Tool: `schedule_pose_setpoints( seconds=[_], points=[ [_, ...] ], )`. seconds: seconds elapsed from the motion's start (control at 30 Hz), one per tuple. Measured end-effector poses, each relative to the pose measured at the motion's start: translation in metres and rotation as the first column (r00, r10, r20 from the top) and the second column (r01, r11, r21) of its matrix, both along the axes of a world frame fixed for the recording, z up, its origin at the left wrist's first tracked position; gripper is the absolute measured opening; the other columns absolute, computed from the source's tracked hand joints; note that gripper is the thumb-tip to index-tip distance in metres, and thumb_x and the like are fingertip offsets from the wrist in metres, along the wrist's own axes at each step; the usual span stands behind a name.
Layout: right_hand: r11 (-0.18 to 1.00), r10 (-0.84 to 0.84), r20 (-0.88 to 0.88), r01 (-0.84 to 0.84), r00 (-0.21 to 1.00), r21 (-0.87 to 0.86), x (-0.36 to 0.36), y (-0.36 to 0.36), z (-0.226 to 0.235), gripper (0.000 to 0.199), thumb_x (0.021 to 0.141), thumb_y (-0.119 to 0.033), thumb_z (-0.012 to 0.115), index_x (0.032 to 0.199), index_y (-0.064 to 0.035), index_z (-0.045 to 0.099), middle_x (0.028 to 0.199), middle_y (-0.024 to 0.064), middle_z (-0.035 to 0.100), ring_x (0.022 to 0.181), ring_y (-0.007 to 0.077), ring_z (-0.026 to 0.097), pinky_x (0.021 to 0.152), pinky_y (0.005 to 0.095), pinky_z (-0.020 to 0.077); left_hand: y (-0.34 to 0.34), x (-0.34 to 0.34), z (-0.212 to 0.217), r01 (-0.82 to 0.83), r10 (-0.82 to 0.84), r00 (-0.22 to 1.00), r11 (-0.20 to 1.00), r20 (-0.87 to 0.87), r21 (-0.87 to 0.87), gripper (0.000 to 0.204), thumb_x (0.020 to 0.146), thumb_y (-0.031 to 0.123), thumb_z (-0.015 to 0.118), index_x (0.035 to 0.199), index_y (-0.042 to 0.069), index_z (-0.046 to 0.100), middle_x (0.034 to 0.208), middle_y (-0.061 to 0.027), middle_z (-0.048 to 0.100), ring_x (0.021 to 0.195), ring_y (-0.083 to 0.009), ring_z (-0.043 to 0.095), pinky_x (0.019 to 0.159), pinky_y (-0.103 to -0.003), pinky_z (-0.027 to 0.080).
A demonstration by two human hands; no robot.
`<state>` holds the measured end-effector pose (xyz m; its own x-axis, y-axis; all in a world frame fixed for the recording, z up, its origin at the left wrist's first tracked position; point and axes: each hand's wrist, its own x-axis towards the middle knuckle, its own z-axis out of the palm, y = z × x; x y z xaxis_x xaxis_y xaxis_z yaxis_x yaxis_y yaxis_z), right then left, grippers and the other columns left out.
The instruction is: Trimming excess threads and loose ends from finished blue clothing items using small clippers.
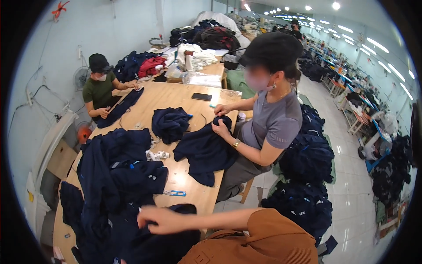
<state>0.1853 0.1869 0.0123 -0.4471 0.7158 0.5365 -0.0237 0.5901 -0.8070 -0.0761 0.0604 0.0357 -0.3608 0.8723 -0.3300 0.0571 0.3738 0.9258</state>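
Observation:
My right hand reaches in from the lower right over a dark navy garment at the table's near end. Its fingers are curled, closed at the tips; whatever they hold, if anything, is too small to make out. A small white bit shows beside the fingertips. Of my left hand only a sliver of skin appears at the lower edge, against the navy cloth, so its fingers are hidden. More navy garments with small white and blue tags lie heaped just beyond my hands. A blue thread snipper rests on the wood to the right.
Across the wooden table, a person in grey handles a navy garment; another in green works at the far left. A phone, white scraps and another navy bundle lie there. Garment piles stand on the floor.

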Motion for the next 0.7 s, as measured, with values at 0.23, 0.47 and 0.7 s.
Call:
schedule_pose_setpoints(
  seconds=[0.23,0.47,0.7],
  points=[
    [0.851,0.483,0.365,-0.329,0.796,-0.410,-0.041,-0.033,-0.042,0.031,0.079,-0.011,0.050,0.109,-0.0046,0.052,0.105,0.0137,0.056,0.100,0.0251,0.053,0.086,0.0349,0.0409,0.038,0.118,0.001,0.556,-0.633,0.705,0.774,0.321,0.304,0.039,0.085,0.021,0.056,0.116,-0.002,0.051,0.105,-0.0105,0.058,0.096,-0.0194,0.054,0.086,-0.031,0.041],
    [0.883,0.380,0.116,-0.322,0.918,-0.342,-0.007,-0.004,-0.049,0.034,0.083,-0.014,0.046,0.115,-0.0036,0.047,0.113,0.0131,0.051,0.106,0.0244,0.049,0.090,0.0345,0.0386,0.033,0.134,0.041,0.727,-0.767,0.640,0.622,0.041,0.290,0.026,0.080,0.011,0.058,0.100,-0.006,0.058,0.096,-0.0069,0.060,0.090,-0.0153,0.055,0.081,-0.027,0.042],
    [0.735,0.480,-0.190,-0.511,0.857,-0.447,-0.032,-0.009,-0.082,0.038,0.087,-0.018,0.043,0.122,-0.0027,0.041,0.121,0.0126,0.047,0.112,0.0237,0.046,0.095,0.0341,0.0362,0.048,0.161,0.063,0.901,-0.969,0.246,0.231,0.009,0.368,0.037,0.083,0.021,0.062,0.107,-0.004,0.048,0.087,-0.0109,0.060,0.079,-0.0161,0.057,0.072,-0.027,0.045]
  ],
)
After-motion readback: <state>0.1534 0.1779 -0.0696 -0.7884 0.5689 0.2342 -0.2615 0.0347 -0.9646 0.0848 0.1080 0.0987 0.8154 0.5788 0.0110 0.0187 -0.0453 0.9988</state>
